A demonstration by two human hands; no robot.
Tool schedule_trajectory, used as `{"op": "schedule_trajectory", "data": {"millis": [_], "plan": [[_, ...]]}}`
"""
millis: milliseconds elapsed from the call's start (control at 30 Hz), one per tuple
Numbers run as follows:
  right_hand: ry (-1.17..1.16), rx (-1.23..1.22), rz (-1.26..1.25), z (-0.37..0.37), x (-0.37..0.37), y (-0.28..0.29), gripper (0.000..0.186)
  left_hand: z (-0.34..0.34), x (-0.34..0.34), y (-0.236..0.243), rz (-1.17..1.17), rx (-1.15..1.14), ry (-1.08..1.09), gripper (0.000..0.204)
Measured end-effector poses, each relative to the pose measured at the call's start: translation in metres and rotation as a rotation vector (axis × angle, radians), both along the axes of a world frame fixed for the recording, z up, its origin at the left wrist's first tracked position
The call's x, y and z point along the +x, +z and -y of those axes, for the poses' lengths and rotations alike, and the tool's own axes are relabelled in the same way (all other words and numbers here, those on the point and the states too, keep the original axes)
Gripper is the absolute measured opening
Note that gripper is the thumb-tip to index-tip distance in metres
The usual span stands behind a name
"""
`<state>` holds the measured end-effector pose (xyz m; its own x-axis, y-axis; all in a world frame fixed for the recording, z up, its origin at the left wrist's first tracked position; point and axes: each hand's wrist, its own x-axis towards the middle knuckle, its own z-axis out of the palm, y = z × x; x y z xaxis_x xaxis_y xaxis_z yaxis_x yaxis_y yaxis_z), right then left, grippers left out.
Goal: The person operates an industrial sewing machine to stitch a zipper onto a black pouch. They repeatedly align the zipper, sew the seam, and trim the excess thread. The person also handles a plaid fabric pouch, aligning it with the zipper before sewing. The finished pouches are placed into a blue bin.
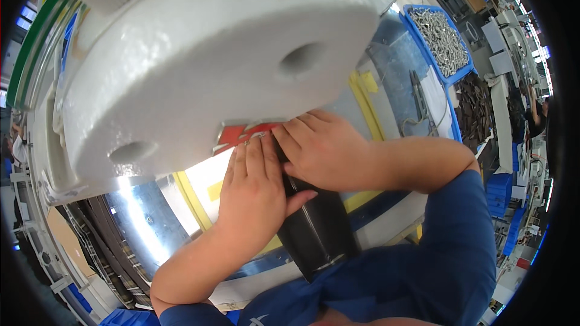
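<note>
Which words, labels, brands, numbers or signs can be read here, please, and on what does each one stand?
None can be read clearly.
Red-and-silver piece by the left hand: no readable lettering.
White mark on the blue shirt, at the picture's lower edge: too incomplete to read.

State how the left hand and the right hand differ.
The left hand points its fingers away from the person; the right hand points to the picture's upper left. The left hand's thumb juts over the black piece; the right hand sits higher in the picture. Both are bare and reach the red piece.
</note>
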<state>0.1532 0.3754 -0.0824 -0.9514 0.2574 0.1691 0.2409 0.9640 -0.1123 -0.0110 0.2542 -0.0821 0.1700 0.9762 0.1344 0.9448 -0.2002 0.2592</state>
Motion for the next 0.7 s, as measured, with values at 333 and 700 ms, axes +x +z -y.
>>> {"op": "schedule_trajectory", "data": {"millis": [333,700], "plan": [[-0.069,0.014,0.027,0.018,0.005,-0.003,0.086,0.004,0.0,-0.008,0.027,-0.093,0.01,0.138],[-0.088,-0.102,-0.008,0.009,0.003,-0.003,0.088,-0.006,-0.002,0.001,0.057,-0.065,0.022,0.135]]}}
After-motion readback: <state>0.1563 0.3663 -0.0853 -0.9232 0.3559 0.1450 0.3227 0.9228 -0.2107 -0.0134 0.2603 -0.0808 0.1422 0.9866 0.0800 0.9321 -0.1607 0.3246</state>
